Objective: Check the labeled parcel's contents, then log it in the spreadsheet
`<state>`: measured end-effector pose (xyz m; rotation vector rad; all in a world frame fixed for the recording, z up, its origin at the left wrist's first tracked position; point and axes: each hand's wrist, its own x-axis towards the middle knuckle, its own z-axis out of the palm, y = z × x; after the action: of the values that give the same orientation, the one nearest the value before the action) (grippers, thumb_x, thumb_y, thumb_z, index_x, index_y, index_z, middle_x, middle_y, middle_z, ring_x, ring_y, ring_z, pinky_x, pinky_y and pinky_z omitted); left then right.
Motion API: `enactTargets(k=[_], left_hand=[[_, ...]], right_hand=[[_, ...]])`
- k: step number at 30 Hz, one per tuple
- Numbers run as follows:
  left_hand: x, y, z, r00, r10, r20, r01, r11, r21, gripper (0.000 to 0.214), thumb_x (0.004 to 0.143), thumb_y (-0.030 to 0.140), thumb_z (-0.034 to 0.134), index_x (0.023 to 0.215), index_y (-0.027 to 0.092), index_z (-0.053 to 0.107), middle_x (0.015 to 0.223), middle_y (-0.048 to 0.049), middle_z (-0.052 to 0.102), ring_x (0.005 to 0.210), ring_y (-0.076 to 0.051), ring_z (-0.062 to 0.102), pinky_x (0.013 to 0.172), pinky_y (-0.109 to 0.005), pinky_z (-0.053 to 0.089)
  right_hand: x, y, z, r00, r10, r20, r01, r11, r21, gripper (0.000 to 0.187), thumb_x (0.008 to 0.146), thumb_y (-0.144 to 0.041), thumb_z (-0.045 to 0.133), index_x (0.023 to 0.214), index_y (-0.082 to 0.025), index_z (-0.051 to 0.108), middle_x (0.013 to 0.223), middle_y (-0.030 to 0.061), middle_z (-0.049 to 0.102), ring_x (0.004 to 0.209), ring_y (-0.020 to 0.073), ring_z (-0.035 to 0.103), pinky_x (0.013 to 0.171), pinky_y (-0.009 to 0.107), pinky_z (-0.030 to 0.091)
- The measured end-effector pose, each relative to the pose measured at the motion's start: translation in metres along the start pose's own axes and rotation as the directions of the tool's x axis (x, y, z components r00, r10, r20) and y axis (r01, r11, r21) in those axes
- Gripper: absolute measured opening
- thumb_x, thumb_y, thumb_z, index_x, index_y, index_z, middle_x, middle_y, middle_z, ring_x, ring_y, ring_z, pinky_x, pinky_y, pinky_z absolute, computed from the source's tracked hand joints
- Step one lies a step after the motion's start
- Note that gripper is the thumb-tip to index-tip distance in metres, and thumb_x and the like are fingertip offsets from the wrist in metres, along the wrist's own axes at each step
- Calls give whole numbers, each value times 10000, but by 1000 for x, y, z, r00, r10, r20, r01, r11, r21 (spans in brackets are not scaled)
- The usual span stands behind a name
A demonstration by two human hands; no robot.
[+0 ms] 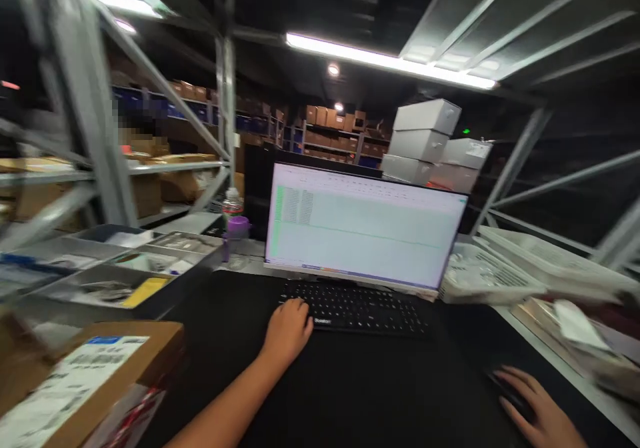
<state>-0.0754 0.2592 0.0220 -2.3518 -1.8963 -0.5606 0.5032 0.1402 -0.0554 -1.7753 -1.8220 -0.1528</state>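
My left hand [289,328] rests on the left end of a black keyboard [373,311], fingers curved over the keys and holding nothing. At the lower right, my right hand [543,408] is wrapped around a dark computer mouse [514,395] on the black desk mat [390,381]; the hand covers part of the mouse. Behind the keyboard stands a lit monitor [360,231] showing a spreadsheet with a few filled columns at its left and a green line across it. The cell text is too small to read.
On the left are a labelled cardboard box [155,348] and a grey divided tray [187,281] of small items. A purple-lidded cup [237,241] stands left of the monitor. White baskets [500,275] and a stack of papers or packets [560,335] lie right. White boxes [420,145] rise behind.
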Motion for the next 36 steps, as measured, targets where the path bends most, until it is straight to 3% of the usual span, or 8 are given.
enactTargets(k=[2, 5, 11, 18, 29, 32, 36], left_hand=[[2, -3, 3, 999, 31, 13, -31, 1000, 3, 405, 990, 229, 389, 1201, 85, 703, 1380, -218, 659, 1275, -345, 618, 1094, -504, 492], [10, -12, 13, 997, 77, -21, -75, 995, 73, 477, 1000, 317, 370, 1251, 78, 698, 1380, -206, 668, 1273, -342, 624, 1082, -486, 507], [15, -23, 28, 990, 118, -74, -112, 990, 87, 594, 982, 401, 291, 1229, 73, 720, 1346, -199, 697, 1253, -352, 640, 1030, -493, 537], [15, -22, 26, 988, 120, -99, -115, 991, 63, 647, 968, 434, 259, 1206, 56, 729, 1318, -222, 704, 1210, -360, 658, 1010, -507, 545], [12, -14, 16, 994, 62, -92, -56, 996, 69, 543, 980, 379, 305, 1154, 98, 736, 1271, -200, 720, 1149, -348, 672, 945, -490, 562], [10, -9, 11, 996, 32, -86, -25, 996, 82, 479, 984, 337, 343, 1149, 111, 733, 1267, -194, 719, 1157, -341, 669, 955, -480, 554], [3, 1, 0, 999, -31, -38, 34, 997, 67, 373, 984, 276, 405, 1128, 150, 725, 1260, -161, 719, 1176, -307, 663, 990, -440, 532]], right_hand=[[-2, -27, -15, 996, 51, 67, -50, 999, -5, 480, 866, -575, 564, 1207, -302, 764, 1349, 98, 685, 1208, 301, 690, 1045, 447, 568], [0, -56, -29, 989, 107, 106, -106, 994, -12, 464, 898, -490, 545, 1274, -286, 725, 1408, 100, 630, 1251, 283, 651, 1105, 441, 513], [-2, -72, -38, 978, 154, 138, -152, 988, -22, 477, 883, -443, 574, 1328, -314, 687, 1413, 81, 604, 1309, 284, 595, 1143, 454, 469], [-1, -68, -35, 980, 174, 92, -173, 985, -12, 536, 853, -404, 580, 1375, -302, 649, 1402, 81, 601, 1284, 273, 603, 1143, 442, 466], [-2, -64, -34, 972, 232, 41, -227, 969, -93, 540, 822, -386, 513, 1335, -261, 626, 1402, 82, 602, 1233, 262, 641, 1061, 419, 507], [-7, -51, -28, 973, 232, -14, -232, 967, -105, 527, 868, -461, 493, 1335, -251, 616, 1403, 95, 603, 1190, 274, 666, 1009, 431, 540], [-12, -16, -12, 955, 252, -157, -269, 958, -97, 592, 858, -638, 478, 1285, -265, 650, 1348, 111, 644, 1121, 323, 704, 937, 482, 582]])
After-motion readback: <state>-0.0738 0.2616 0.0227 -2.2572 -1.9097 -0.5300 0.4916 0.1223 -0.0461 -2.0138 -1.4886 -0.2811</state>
